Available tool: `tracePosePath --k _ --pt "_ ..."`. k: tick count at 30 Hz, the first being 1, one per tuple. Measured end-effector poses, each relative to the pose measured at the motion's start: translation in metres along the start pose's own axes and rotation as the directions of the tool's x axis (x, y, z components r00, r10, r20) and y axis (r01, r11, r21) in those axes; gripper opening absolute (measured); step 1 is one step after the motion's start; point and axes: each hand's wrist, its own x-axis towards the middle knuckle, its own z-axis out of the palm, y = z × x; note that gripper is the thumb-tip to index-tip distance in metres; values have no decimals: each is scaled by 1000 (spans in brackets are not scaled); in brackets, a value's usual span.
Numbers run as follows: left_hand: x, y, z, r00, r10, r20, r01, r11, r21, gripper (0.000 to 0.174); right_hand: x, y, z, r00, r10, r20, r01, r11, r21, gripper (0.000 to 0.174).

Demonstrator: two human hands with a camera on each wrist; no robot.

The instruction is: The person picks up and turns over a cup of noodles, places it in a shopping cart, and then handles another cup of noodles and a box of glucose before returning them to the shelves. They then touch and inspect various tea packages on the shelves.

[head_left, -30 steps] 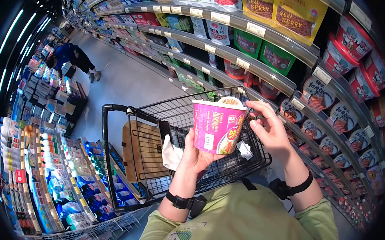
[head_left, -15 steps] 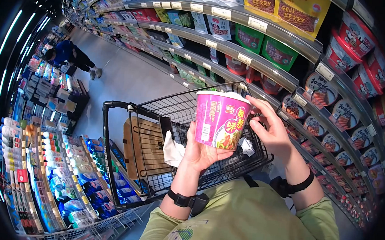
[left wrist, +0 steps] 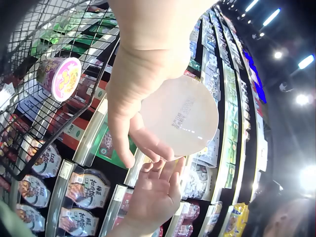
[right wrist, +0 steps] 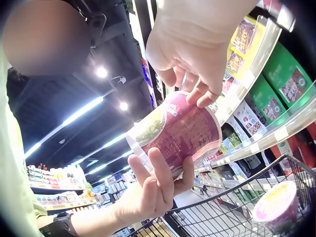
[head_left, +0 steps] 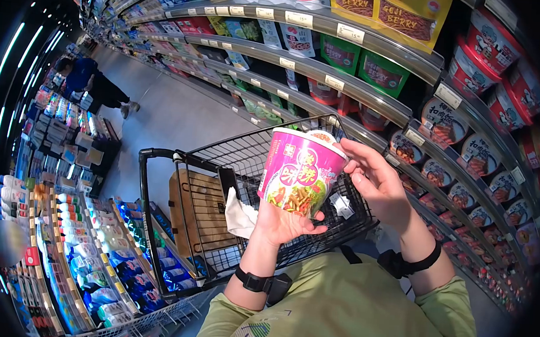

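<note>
A magenta instant noodle cup (head_left: 298, 170) with a white rim is held up over the shopping cart, its large-lettered front and food picture facing the head camera. My left hand (head_left: 278, 225) grips it from below, the fingers curled along its lower side. The left wrist view shows the pale, printed underside of the cup (left wrist: 180, 118). My right hand (head_left: 380, 181) has loosely bent fingers touching the cup near its rim; in the right wrist view those fingertips (right wrist: 205, 98) rest on the cup's wall. Another noodle cup (right wrist: 279, 207) sits inside the cart, its printed lid visible.
The black wire cart (head_left: 252, 148) stands before me, with a brown board-like piece (head_left: 198, 210) and a white cloth (head_left: 238, 213) at its handle end. Packaged-food shelves (head_left: 381, 107) curve along the right. Bottles (head_left: 97, 269) fill the left displays; a person (head_left: 91, 84) bends further down the aisle.
The noodle cup has turned in my hands: its barcode side has swung out of sight and the large lettering faces the head camera. It also tilts more. The person far off has shifted slightly.
</note>
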Motion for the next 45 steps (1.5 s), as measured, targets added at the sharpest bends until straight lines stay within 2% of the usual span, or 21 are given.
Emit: tracePosePath --k 5,7,9,11,12,15,17,19,20,22,25,27,28,29,30,31,33,36,40,42,45 --pt "8 -1 -7 997 -61 48 62 998 -26 97 -10 -8 -5 999 27 -26 -26 999 32 51" --pt "13 0 -7 996 -49 -68 57 991 117 105 -16 -9 -11 999 36 -31 -37 999 -37 51" --pt "22 -4 -3 991 -116 60 100 968 231 106 -25 -9 -21 994 109 -22 -111 990 -82 53" --pt "30 -20 3 911 387 142 -382 668 638 111 -32 -3 -23 994 -5 -113 4 1000 -16 58" --pt "35 -16 5 908 401 124 -373 635 677 127 -36 9 -29 993 22 -119 -14 998 65 62" --pt "44 -34 14 648 617 446 -511 -82 856 136 -50 16 -42 987 115 -112 -106 990 90 64" --pt "54 -31 -7 555 410 724 -573 -442 690 140 -56 28 -45 983 128 -133 -119 990 74 70" --pt "61 -34 -9 513 327 794 -506 -632 587 141 -63 32 -53 992 22 -125 -45 983 -180 73" --pt "64 -36 -9 519 321 792 -517 -620 590 141 -66 22 -47 980 89 -178 -92 996 -10 65" --pt "69 -40 -9 426 209 880 -357 -855 376 141 -69 16 -48 974 104 -203 -119 991 -62 62" --pt "85 -43 -22 317 159 935 -410 -866 287 130 -78 32 -65 983 -49 -176 3 968 -249 55" --pt "81 -50 -16 455 243 857 -369 -824 430 125 -80 33 -71 963 -261 -74 236 940 -245 53" --pt "80 -55 -12 544 372 752 -358 -707 610 122 -84 25 -71 981 -142 -130 106 962 -251 52" --pt "82 -66 -11 519 490 700 -377 -604 702 123 -89 16 -69 980 -27 -198 -25 967 -253 51" --pt "78 -64 6 600 465 650 -281 -639 716 124 -95 9 -74 980 -44 -196 -22 947 -320 50" --pt "84 -75 5 645 619 447 -430 -190 883 121 -99 2 -81 981 -59 -186 -17 923 -384 48" --pt "90 -78 3 667 640 382 -459 -50 887 121 -103 -10 -87 949 172 -266 -186 982 -28 48" --pt "103 -96 6 757 561 335 -477 124 870 118 -122 -29 -108 977 -48 -209 15 987 -157 51" --pt "135 -148 35 881 416 224 -403 416 815 126 -156 -56 -139 965 -137 -222 60 945 -322 66" --pt "153 -172 34 921 337 195 -343 464 817 125 -177 -62 -163 956 -203 -213 77 871 -485 72" --pt "183 -207 18 982 165 90 -168 555 815 117 -215 -82 -202 954 -129 -271 -5 897 -442 75"
